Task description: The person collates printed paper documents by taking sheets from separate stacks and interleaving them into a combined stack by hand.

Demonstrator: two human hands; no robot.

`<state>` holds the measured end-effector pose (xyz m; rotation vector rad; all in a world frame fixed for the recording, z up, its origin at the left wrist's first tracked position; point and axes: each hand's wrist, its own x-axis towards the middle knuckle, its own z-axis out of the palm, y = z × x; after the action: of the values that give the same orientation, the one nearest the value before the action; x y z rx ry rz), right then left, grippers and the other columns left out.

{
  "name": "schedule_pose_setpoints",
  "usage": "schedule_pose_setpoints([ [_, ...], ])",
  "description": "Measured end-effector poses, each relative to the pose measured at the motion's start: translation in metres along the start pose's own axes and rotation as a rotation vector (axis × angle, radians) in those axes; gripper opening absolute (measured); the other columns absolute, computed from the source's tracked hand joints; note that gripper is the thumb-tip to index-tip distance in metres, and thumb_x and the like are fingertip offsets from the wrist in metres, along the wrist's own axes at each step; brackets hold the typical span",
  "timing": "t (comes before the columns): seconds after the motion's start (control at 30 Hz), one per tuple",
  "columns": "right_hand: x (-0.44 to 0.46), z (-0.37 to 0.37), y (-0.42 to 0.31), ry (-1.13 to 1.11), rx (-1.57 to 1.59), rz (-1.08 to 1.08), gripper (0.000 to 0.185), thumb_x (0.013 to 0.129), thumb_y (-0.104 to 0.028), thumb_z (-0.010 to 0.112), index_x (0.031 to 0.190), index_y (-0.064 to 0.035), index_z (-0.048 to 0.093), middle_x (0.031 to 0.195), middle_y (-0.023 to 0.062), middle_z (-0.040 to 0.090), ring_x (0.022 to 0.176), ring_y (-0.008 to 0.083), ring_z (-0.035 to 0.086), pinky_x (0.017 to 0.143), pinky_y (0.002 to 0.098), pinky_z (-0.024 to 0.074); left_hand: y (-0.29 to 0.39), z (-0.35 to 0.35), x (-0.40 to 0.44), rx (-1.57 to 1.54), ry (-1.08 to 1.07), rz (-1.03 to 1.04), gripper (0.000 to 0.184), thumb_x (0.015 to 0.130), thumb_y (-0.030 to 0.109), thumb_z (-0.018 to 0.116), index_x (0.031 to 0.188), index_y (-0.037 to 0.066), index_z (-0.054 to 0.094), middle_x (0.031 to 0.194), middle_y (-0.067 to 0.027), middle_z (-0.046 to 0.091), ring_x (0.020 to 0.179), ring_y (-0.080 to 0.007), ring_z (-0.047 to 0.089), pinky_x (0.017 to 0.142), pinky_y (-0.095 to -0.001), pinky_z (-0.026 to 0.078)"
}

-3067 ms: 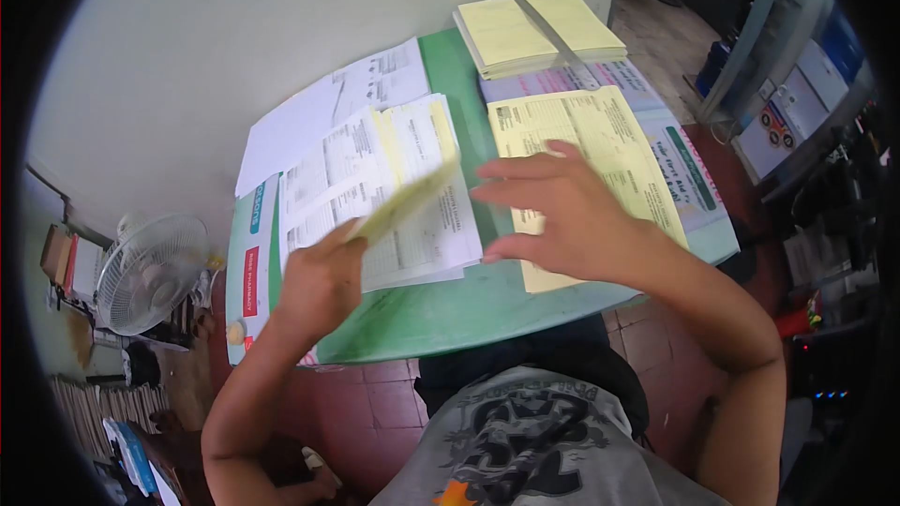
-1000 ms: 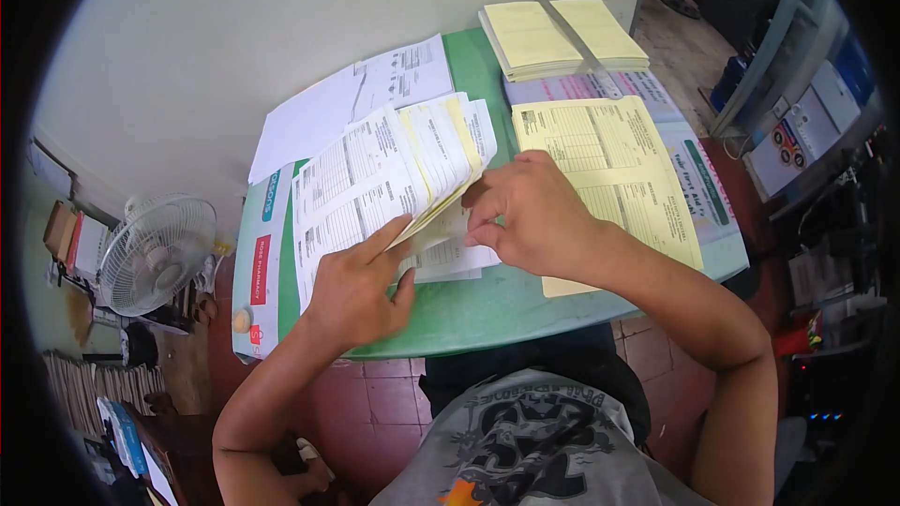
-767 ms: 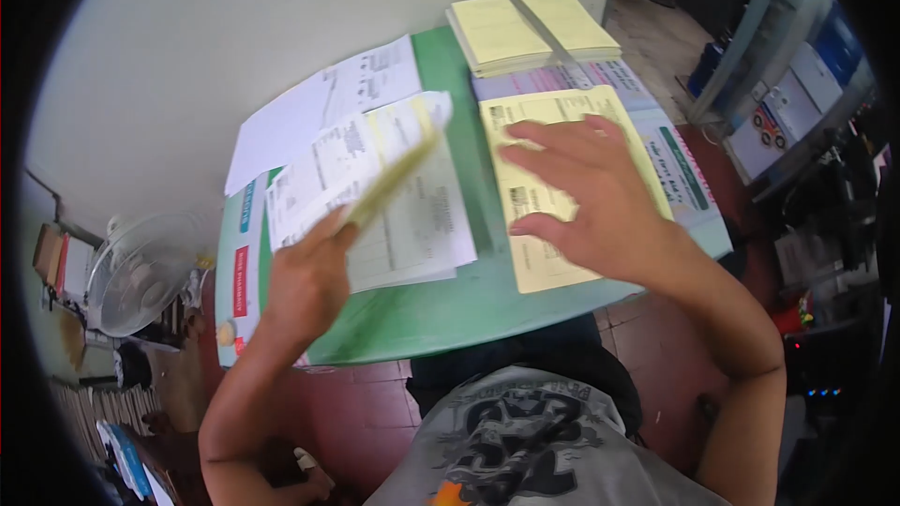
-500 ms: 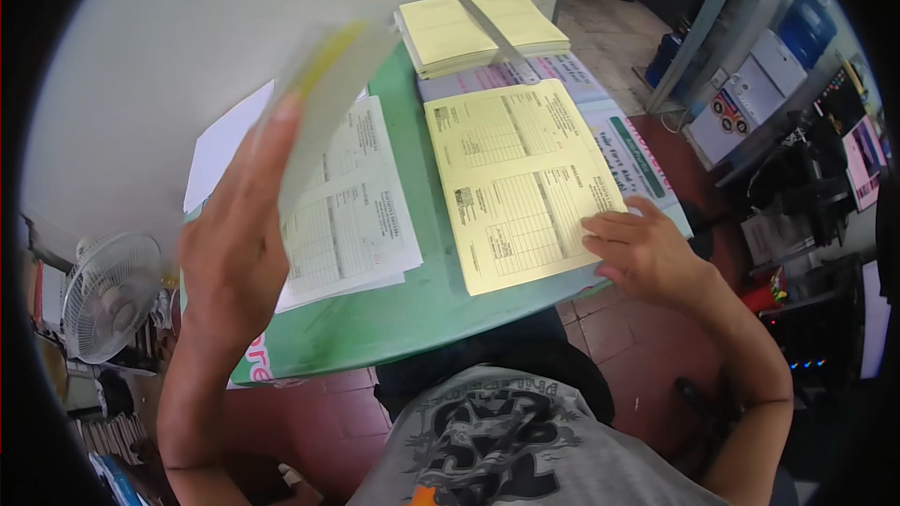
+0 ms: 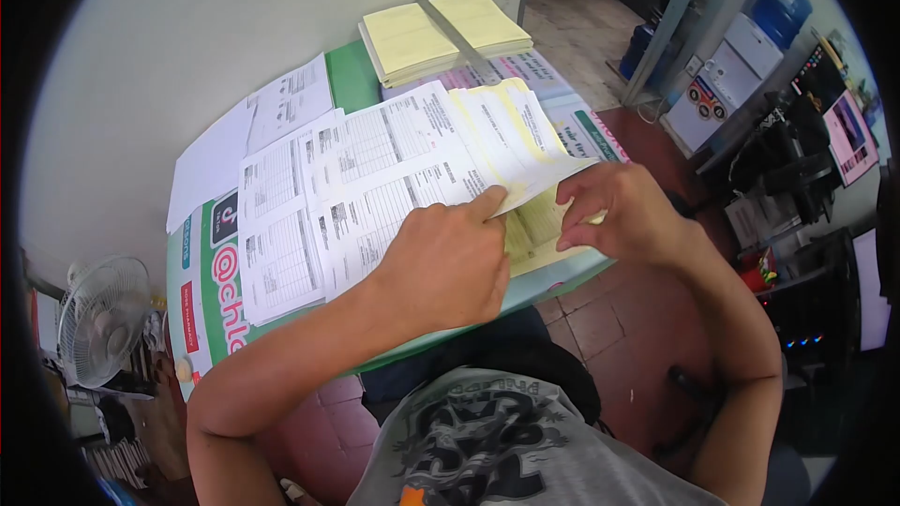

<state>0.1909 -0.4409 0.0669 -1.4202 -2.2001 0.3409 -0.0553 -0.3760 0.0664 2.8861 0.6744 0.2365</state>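
My left hand point(image 5: 445, 258) is over the near edge of a white printed form point(image 5: 403, 150), index finger stretched onto the paper and the other fingers curled around its edge. This form overlaps the yellow printed forms point(image 5: 539, 239) on the right. My right hand point(image 5: 623, 211) is at their right corner, with thumb and fingers closed on a bit of yellow paper. Beside it a white sheet's corner point(image 5: 562, 169) curls upward, showing yellow edges beneath. To the left lies a stack of white printed forms point(image 5: 277, 225).
A strapped stack of yellow paper point(image 5: 450, 33) sits at the back of the green printed table cover point(image 5: 202, 319). More white sheets point(image 5: 253, 131) lie along the wall. A fan point(image 5: 105, 319) stands at the left, a water dispenser point(image 5: 727, 80) at the far right.
My left hand has come down from the left, bringing a raised sheet over the yellow forms. My right hand has closed at their corner, where the sheets now lift. The view has shifted slightly.
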Motion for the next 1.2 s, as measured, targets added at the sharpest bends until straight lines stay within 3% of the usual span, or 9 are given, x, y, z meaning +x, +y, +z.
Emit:
schedule_pose_setpoints([
  [0.17, 0.025, -0.020, -0.005, -0.007, -0.062, -0.033, 0.015, 0.066, -0.013, 0.089, 0.074, -0.0102, 0.078, 0.093, 0.0056, 0.072, 0.089, 0.0259, 0.067, 0.084, 0.0386, 0.0470, -0.008, 0.013, 0.009, -0.146, 0.154, 0.013, 0.025, 0.082, 0.011, 0.071, 0.101, -0.004, 0.070, 0.114, -0.0185, 0.069, 0.078, -0.0407, 0.070, 0.070, -0.0451, 0.057],
  [0.37, 0.055, -0.010, -0.045, 0.692, -0.436, -0.375, 0.032, 0.063, -0.005, 0.089, 0.092, -0.0094, 0.077, 0.105, 0.0080, 0.071, 0.097, 0.0277, 0.064, 0.084, 0.0409, 0.0482, -0.034, -0.015, 0.009, -0.302, 0.462, -0.129, 0.009, 0.083, -0.003, 0.066, 0.091, -0.001, 0.070, 0.079, -0.0214, 0.065, 0.080, -0.0412, 0.069, 0.069, -0.0412, 0.054],
  [0.5, 0.071, 0.040, -0.056, 0.564, -0.116, -0.466, 0.035, 0.067, -0.010, 0.087, 0.099, -0.0112, 0.074, 0.106, 0.0053, 0.069, 0.096, 0.0270, 0.064, 0.087, 0.0406, 0.0465, -0.082, -0.074, -0.024, -0.316, 0.771, -0.220, 0.062, 0.083, -0.009, 0.072, 0.143, -0.005, 0.054, 0.134, -0.0170, 0.067, 0.126, -0.0188, 0.061, 0.107, -0.0301, 0.046],
  [0.6, 0.085, 0.097, -0.062, 0.269, -0.048, -0.477, 0.022, 0.077, -0.018, 0.081, 0.095, -0.0081, 0.074, 0.108, 0.0051, 0.069, 0.109, 0.0231, 0.062, 0.098, 0.0441, 0.0424, -0.100, -0.122, -0.057, -0.475, 0.880, -0.161, 0.079, 0.086, -0.018, 0.064, 0.157, 0.004, 0.038, 0.146, -0.0182, 0.056, 0.124, -0.0206, 0.061, 0.104, -0.0307, 0.052],
  [0.73, 0.094, 0.142, -0.063, 0.044, -0.229, -0.557, 0.011, 0.080, -0.016, 0.072, 0.085, -0.0059, 0.073, 0.096, 0.0059, 0.070, 0.096, 0.0225, 0.065, 0.095, 0.0416, 0.0431, -0.109, -0.155, -0.102, 0.116, 1.074, -0.049, 0.067, 0.088, -0.015, 0.064, 0.150, 0.004, 0.049, 0.141, -0.0133, 0.062, 0.109, -0.0172, 0.069, 0.090, -0.0256, 0.058],
  [0.87, 0.096, 0.150, -0.067, 0.002, -0.371, -0.634, 0.009, 0.078, -0.011, 0.065, 0.078, -0.0055, 0.072, 0.082, 0.0059, 0.068, 0.080, 0.0218, 0.064, 0.088, 0.0399, 0.0443, -0.079, -0.145, -0.152, 0.945, 0.640, -0.162, 0.043, 0.087, -0.013, 0.067, 0.127, 0.001, 0.071, 0.118, -0.0148, 0.075, 0.073, -0.0109, 0.071, 0.059, -0.0236, 0.056],
  [0.93, 0.097, 0.151, -0.070, 0.015, -0.395, -0.641, 0.009, 0.077, -0.010, 0.063, 0.076, -0.0056, 0.071, 0.078, 0.0057, 0.067, 0.076, 0.0217, 0.064, 0.086, 0.0396, 0.0447, -0.076, -0.115, -0.138, 0.862, 0.738, 0.070, 0.005, 0.081, -0.010, 0.075, 0.083, -0.007, 0.071, 0.106, -0.0202, 0.077, 0.061, -0.0145, 0.067, 0.051, -0.0281, 0.051],
  [1.0, 0.097, 0.149, -0.072, -0.007, -0.418, -0.634, 0.010, 0.078, -0.010, 0.063, 0.077, -0.0055, 0.071, 0.078, 0.0054, 0.067, 0.076, 0.0217, 0.065, 0.085, 0.0396, 0.0451, -0.088, -0.085, -0.155, 0.553, 0.518, 0.031, 0.018, 0.081, -0.001, 0.076, 0.092, -0.012, 0.067, 0.128, -0.0310, 0.064, 0.095, -0.0386, 0.074, 0.080, -0.0432, 0.062],
  [1.2, 0.108, 0.146, -0.075, -0.016, -0.160, -0.411, 0.007, 0.077, -0.011, 0.069, 0.078, -0.0049, 0.071, 0.085, 0.0101, 0.070, 0.084, 0.0270, 0.068, 0.093, 0.0448, 0.0487, -0.095, 0.000, -0.167, 0.355, 0.338, -0.021, 0.022, 0.082, -0.002, 0.075, 0.100, -0.012, 0.070, 0.129, -0.0235, 0.066, 0.087, -0.0311, 0.075, 0.073, -0.0374, 0.062],
])
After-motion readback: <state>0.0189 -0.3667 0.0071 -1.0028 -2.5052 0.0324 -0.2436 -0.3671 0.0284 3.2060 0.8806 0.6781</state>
